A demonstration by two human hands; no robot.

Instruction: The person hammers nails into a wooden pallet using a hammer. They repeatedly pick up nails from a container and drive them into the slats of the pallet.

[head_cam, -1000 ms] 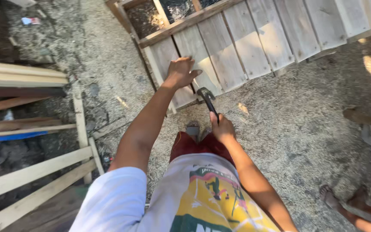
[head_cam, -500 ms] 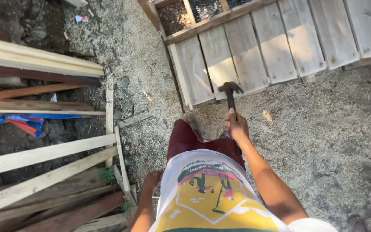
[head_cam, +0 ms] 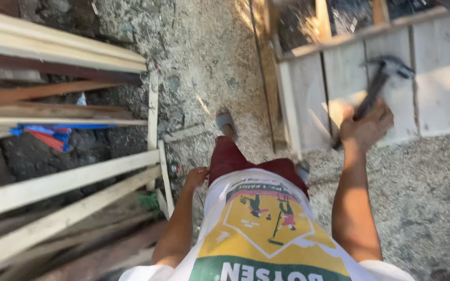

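I am gripping a hammer [head_cam: 380, 83] in my right hand [head_cam: 366, 127], fingers wrapped tight round the lower part of its dark handle. The handle is slanting up and to the right from my fist, and the metal head is sitting at the top, blurred, in front of a panel [head_cam: 433, 78] of pale planks lying flat on the ground. My right arm is reaching up from the lower edge of the view, the fist held over the panel's near left corner.

My left hand [head_cam: 196, 177] is hanging down at my side, just beside my dark red shorts [head_cam: 235, 158]. It is holding nothing; the fingers are looking loosely curled, though they are too small and soft in the view for me to tell more.

I am standing on gravel [head_cam: 433, 198]. One foot in a sandal [head_cam: 225, 120] is showing ahead of my shorts, near the panel's left edge.

To my left a stack of long boards [head_cam: 53, 52] is lying across dark soil, some pale, some reddish brown. Nearer to me, two pale boards [head_cam: 63, 182] are running slantwise, with thin upright slats [head_cam: 153, 112] just beside them. A scrap of blue and red sheet [head_cam: 48, 132] is poking out between the boards.
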